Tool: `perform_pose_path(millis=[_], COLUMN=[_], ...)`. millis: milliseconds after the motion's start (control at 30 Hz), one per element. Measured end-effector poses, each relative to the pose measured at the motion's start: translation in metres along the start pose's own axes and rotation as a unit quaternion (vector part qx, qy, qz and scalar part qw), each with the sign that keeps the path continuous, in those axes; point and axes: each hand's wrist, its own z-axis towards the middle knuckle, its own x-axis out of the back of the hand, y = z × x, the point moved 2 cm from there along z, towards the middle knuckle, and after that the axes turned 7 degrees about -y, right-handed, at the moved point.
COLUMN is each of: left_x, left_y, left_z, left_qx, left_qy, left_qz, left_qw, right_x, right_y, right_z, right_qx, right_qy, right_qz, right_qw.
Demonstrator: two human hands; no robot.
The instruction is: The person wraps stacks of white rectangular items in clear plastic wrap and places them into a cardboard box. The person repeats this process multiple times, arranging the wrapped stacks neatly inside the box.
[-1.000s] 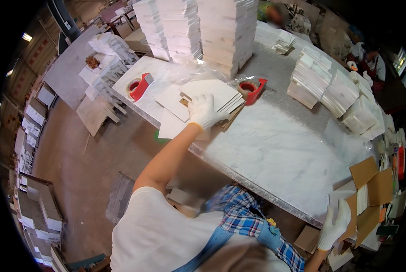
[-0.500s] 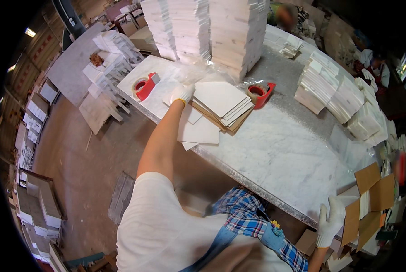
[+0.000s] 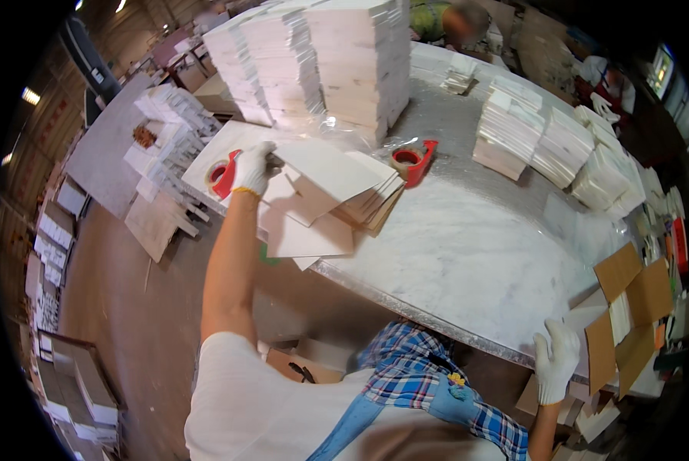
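Note:
My left hand (image 3: 254,169), in a white knit glove, pinches the left corner of a white rectangular sheet (image 3: 329,170). That sheet is raised and tilted over a stack of similar white sheets (image 3: 376,201) with brown cardboard pieces among them. More white sheets (image 3: 310,234) lie loose at the table's near edge. Beside the left hand is a red tape dispenser (image 3: 223,178); a second red tape dispenser (image 3: 415,163) stands right of the stack. My right hand (image 3: 557,361), also gloved, is empty with fingers apart, next to an open cardboard box (image 3: 602,349) with white pieces inside.
Tall wrapped stacks of white tiles (image 3: 360,69) stand at the table's far side. Lower tile stacks (image 3: 506,127) line its right. Clear plastic film (image 3: 333,127) lies behind the sheets. Two other people are at the far right. The marble-topped table (image 3: 467,261) ends close to my body.
My left hand has moved left and lifted a white sheet off the stack at one corner. My right hand stays by the box, and the whole view has shifted slightly.

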Motion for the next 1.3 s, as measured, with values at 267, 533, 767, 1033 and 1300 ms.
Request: perform_pose_path(millis=[267,533,767,1033,1300], left_x=[-0.118,-0.306,-0.37,-0.353,-0.326], left_y=[0.034,-0.034,-0.065,-0.112,-0.131], left_z=[-0.089,-0.191,-0.274,-0.303,-0.287], left_qx=[-0.062,0.026,-0.007,0.063,0.067], left_qy=[-0.236,-0.387,-0.471,-0.511,-0.488], left_qz=[-0.112,-0.188,-0.036,0.076,0.064], left_qw=[0.963,0.902,0.881,0.854,0.868], right_x=[-0.015,0.008,0.122,0.14,0.133], right_y=[-0.051,-0.054,0.013,0.144,0.177], right_z=[0.037,0.021,-0.029,-0.057,-0.064], right_qx=[-0.231,-0.136,-0.338,-0.462,-0.475], right_qy=[-0.14,-0.072,0.188,0.175,0.197], right_qz=[0.472,0.47,0.453,0.295,0.373], right_qw=[0.839,0.869,0.803,0.818,0.772])
